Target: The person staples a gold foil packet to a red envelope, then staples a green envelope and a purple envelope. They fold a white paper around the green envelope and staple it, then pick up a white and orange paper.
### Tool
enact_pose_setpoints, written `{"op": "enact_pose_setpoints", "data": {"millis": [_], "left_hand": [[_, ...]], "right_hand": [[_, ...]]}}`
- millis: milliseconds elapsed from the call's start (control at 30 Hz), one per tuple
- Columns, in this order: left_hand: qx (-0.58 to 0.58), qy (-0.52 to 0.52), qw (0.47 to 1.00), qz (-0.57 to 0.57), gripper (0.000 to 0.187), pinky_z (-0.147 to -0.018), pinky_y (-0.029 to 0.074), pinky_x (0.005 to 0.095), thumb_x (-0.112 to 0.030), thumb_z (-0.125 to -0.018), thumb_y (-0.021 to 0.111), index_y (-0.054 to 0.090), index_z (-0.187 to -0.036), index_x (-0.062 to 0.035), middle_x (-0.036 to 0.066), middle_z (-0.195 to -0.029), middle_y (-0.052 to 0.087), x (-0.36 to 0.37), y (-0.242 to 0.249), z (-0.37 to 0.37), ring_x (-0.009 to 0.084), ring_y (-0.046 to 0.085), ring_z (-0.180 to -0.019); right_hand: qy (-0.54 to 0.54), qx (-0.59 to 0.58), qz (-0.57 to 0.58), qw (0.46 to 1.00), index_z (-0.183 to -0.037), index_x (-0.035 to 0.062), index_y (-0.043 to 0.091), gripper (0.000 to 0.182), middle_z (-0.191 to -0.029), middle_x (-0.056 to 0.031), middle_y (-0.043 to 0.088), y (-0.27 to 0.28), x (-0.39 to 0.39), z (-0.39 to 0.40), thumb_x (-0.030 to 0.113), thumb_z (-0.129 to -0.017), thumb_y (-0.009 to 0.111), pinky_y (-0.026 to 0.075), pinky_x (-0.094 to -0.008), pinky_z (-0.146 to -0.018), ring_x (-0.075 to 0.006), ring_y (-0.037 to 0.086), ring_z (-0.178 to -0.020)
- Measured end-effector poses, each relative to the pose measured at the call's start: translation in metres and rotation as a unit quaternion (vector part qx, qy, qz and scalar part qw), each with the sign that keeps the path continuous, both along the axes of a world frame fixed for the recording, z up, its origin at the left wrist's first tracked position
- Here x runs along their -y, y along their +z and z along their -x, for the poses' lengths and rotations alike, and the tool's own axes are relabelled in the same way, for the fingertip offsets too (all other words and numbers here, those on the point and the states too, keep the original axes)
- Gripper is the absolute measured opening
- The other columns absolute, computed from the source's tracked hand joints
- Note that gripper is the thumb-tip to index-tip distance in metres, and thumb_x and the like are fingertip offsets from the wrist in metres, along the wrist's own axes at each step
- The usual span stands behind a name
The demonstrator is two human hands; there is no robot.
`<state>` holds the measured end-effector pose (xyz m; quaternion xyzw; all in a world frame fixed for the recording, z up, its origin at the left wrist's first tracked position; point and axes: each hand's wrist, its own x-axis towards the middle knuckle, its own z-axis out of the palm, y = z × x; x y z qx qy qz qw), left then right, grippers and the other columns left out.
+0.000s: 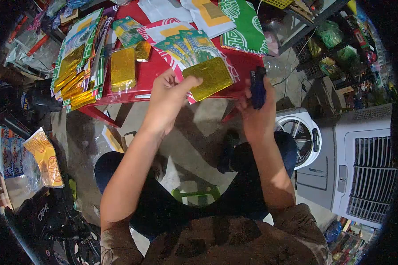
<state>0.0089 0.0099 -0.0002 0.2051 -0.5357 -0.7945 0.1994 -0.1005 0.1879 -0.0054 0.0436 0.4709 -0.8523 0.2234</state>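
My left hand [172, 95] pinches a shiny gold rectangular packet [212, 79] by its near left corner, thumb on top. The packet is tilted over the front edge of the red table [141, 81]. In my right hand [257, 117] is a small dark blue and black stapler [258, 90], upright and apart from the packet. Just beyond the packet, green and yellow printed cards [185, 46] lie fanned over a red-and-white printed sheet [157, 33]. Another stack of gold packets [123, 68] in clear plastic lies left of my left hand.
A pile of folded printed sheets with gold packets [75, 66] hangs over the table's left edge. Green-and-white folded sheets [243, 28] lie at the back right. A white fan [301, 137] and a grey air cooler [362, 168] stand to the right. Black bags [44, 216] lie at left.
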Motion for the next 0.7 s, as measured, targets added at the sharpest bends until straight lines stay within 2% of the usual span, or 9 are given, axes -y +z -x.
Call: {"op": "enact_pose_setpoints", "data": {"millis": [100,200,267,300,400,500,600,633,700], "left_hand": [[0.005,0.007,0.995,0.097,0.021,-0.062,0.047,0.0234,-0.009,-0.090,0.069,0.069,-0.110,-0.0012,0.000,-0.092,0.071,0.002,0.013,-0.004,0.0052,0.061,-0.074],[-0.033,0.043,0.977,0.205,0.021,-0.061,0.047,0.0265,-0.008,-0.090,0.068,0.067,-0.108,0.0014,0.002,-0.089,0.070,0.006,0.015,-0.002,0.0066,0.060,-0.073],[-0.079,0.090,0.946,0.302,0.019,-0.061,0.047,0.0286,-0.007,-0.090,0.066,0.065,-0.106,0.0025,0.005,-0.086,0.069,0.011,0.003,0.004,0.0075,0.060,-0.074],[0.008,0.067,0.920,0.387,0.017,-0.070,0.051,0.0346,-0.003,-0.090,0.063,0.063,-0.106,0.0032,0.013,-0.086,0.068,0.014,0.011,-0.004,0.0192,0.067,-0.077],[0.013,0.088,0.799,0.594,0.017,-0.078,0.053,0.0415,0.000,-0.087,0.061,0.063,-0.104,0.0024,0.020,-0.096,0.068,0.014,0.024,-0.012,0.0341,0.068,-0.088],[-0.014,0.087,0.746,0.660,0.030,-0.090,0.051,0.0468,0.005,-0.082,0.057,0.064,-0.112,0.0011,0.022,-0.111,0.066,0.018,0.016,-0.013,0.0422,0.063,-0.104],[-0.027,0.084,0.716,0.693,0.047,-0.101,0.048,0.0458,0.008,-0.079,0.055,0.064,-0.124,-0.0028,0.021,-0.122,0.064,0.025,0.012,-0.008,0.0376,0.060,-0.117],[-0.015,0.076,0.710,0.700,0.051,-0.104,0.046,0.0454,0.008,-0.079,0.054,0.061,-0.128,-0.0037,0.021,-0.125,0.063,0.028,0.010,-0.006,0.0369,0.059,-0.120],[0.009,0.060,0.698,0.714,0.060,-0.111,0.041,0.0446,0.008,-0.079,0.053,0.057,-0.137,-0.0056,0.020,-0.132,0.061,0.033,0.003,-0.002,0.0355,0.055,-0.128]], "right_hand": [[0.041,-0.067,-0.013,0.997,-0.114,0.0087,0.065,0.042,-0.096,-0.0097,0.070,0.013,-0.002,-0.001,0.046,-0.103,0.049,0.051,-0.0351,-0.085,-0.0191,0.066,-0.086],[0.140,-0.047,0.013,0.989,-0.115,0.0050,0.064,0.044,-0.116,-0.0204,0.070,0.022,0.001,0.003,0.042,-0.106,0.042,0.052,-0.0382,-0.094,-0.0287,0.066,-0.111],[0.184,-0.019,0.065,0.981,-0.116,0.0037,0.061,0.042,-0.114,-0.0197,0.069,0.032,0.010,0.000,0.041,-0.106,0.045,0.052,-0.0432,-0.098,-0.0312,0.066,-0.111],[0.205,-0.005,0.091,0.975,-0.116,0.0031,0.059,0.042,-0.114,-0.0193,0.069,0.037,0.015,-0.002,0.041,-0.105,0.046,0.052,-0.0458,-0.099,-0.0325,0.066,-0.112],[0.245,0.056,0.148,0.957,-0.120,0.0027,0.058,0.043,-0.122,-0.0221,0.065,0.051,0.024,-0.005,0.040,-0.106,0.042,0.048,-0.0502,-0.107,-0.0345,0.064,-0.117],[0.272,0.133,0.189,0.934,-0.126,0.0059,0.056,0.041,-0.130,-0.0225,0.061,0.053,0.027,0.009,0.039,-0.107,0.039,0.045,-0.0540,-0.110,-0.0369,0.060,-0.122],[0.213,0.116,0.146,0.959,-0.129,0.0083,0.054,0.039,-0.131,-0.0206,0.060,0.043,0.037,0.035,0.037,-0.107,0.038,0.045,-0.0563,-0.109,-0.0381,0.057,-0.125],[0.136,0.105,0.069,0.983,-0.130,0.0072,0.054,0.041,-0.131,-0.0171,0.061,0.057,0.044,0.027,0.037,-0.107,0.039,0.044,-0.0565,-0.109,-0.0365,0.058,-0.124],[0.250,0.060,0.240,0.936,-0.130,0.0065,0.054,0.042,-0.131,-0.0157,0.061,0.015,0.028,0.061,0.037,-0.107,0.039,0.045,-0.0547,-0.108,-0.0350,0.059,-0.122]]}}
